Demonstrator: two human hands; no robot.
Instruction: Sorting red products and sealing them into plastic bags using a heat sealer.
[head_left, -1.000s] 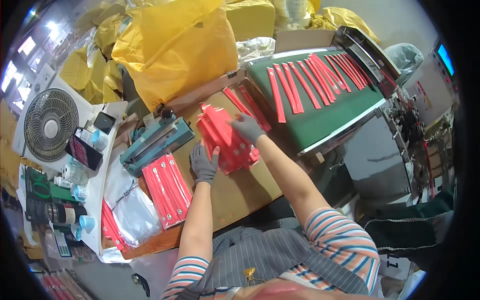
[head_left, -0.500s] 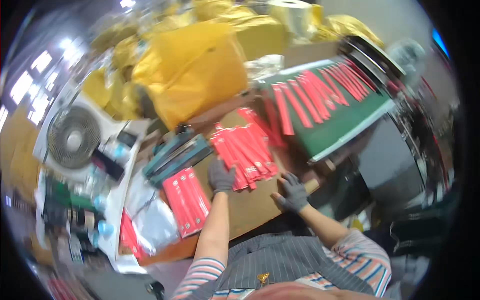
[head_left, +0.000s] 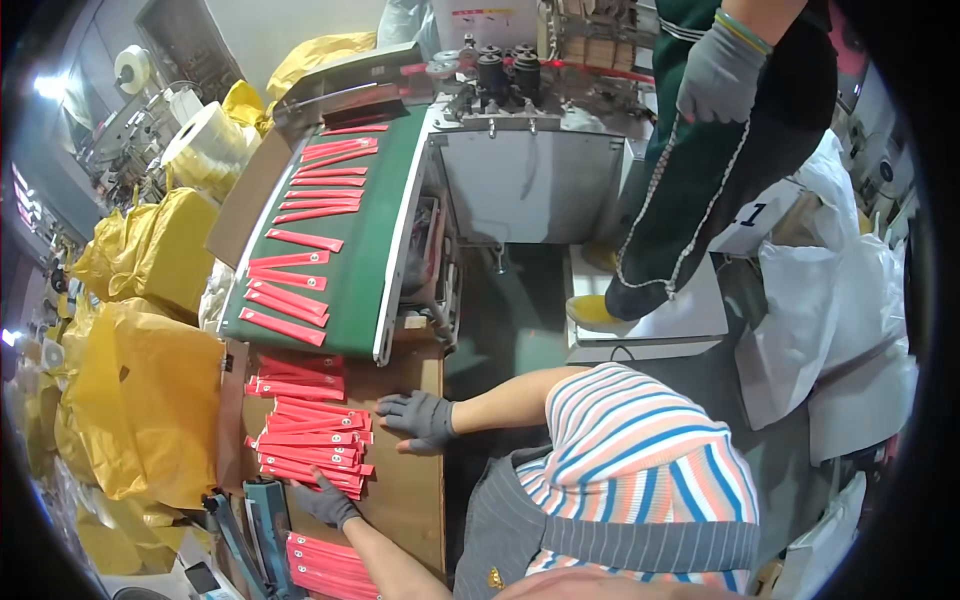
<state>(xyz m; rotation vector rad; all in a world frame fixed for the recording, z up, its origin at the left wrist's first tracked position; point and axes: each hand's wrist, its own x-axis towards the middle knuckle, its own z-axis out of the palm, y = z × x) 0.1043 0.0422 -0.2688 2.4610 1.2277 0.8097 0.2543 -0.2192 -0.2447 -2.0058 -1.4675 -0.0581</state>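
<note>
A loose pile of slim red packets (head_left: 312,440) lies on the brown cardboard work surface (head_left: 415,520). My left hand (head_left: 326,502), in a grey glove, rests against the near edge of this pile, its fingers stretched out and nothing lifted in them. Beyond and to the right, my right hand (head_left: 418,420) lies on the cardboard beside the packets, gloved and flat with fingers apart. More packets (head_left: 300,375) sit just past the pile, below the end of the green conveyor belt (head_left: 375,220), which carries several spaced-out red packets (head_left: 315,206).
A teal sealing tool (head_left: 266,530) and a clear-wrapped pack of red packets (head_left: 328,568) are at the near left. Yellow bags (head_left: 145,400) crowd the left side. At the far right, another person's gloved hand (head_left: 722,75) holds a beaded cord (head_left: 672,285) above a white platform (head_left: 700,305).
The view has turned to the right, bringing the other person and the machine at the back into sight. My hands stay near the same pile of packets.
</note>
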